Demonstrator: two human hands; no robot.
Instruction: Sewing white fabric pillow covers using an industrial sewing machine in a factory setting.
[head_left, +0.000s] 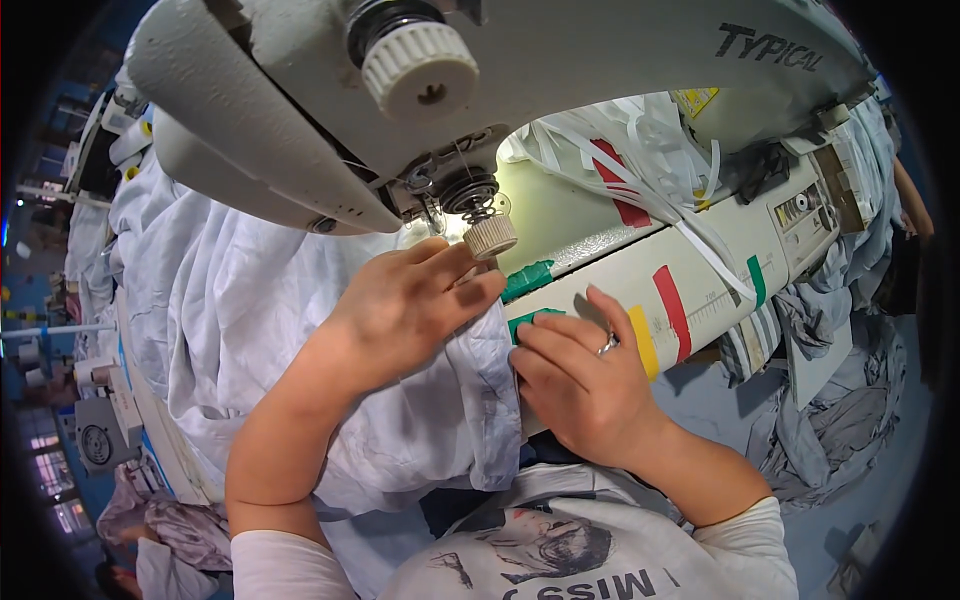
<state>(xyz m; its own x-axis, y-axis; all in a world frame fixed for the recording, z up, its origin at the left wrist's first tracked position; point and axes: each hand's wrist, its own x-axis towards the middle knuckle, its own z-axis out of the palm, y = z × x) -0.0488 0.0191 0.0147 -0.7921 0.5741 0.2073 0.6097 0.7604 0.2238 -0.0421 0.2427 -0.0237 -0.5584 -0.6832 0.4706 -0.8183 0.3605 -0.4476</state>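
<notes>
A sheet of white fabric [440, 420] drapes over the bed of a sewing machine [620, 50] and hangs down at the near side. My left hand [405, 310] lies on the fabric beside the needle area, fingers bent and pressed together on the cloth. The needle tip is hidden by that hand and a white knob [490, 237]. At the fabric's right edge is my right hand [580, 380], its index and middle fingers curled against the cloth and another finger raised. Its thumb is out of sight. A ring [607, 343] sits on one finger.
Red tape [673, 313], yellow tape [643, 342] and green tape [755, 281] mark the machine bed. White strips [640, 150] lie heaped beneath the machine arm. Grey fabric [840, 430] is piled at the right. Another person's sleeve [165, 570] shows at lower left.
</notes>
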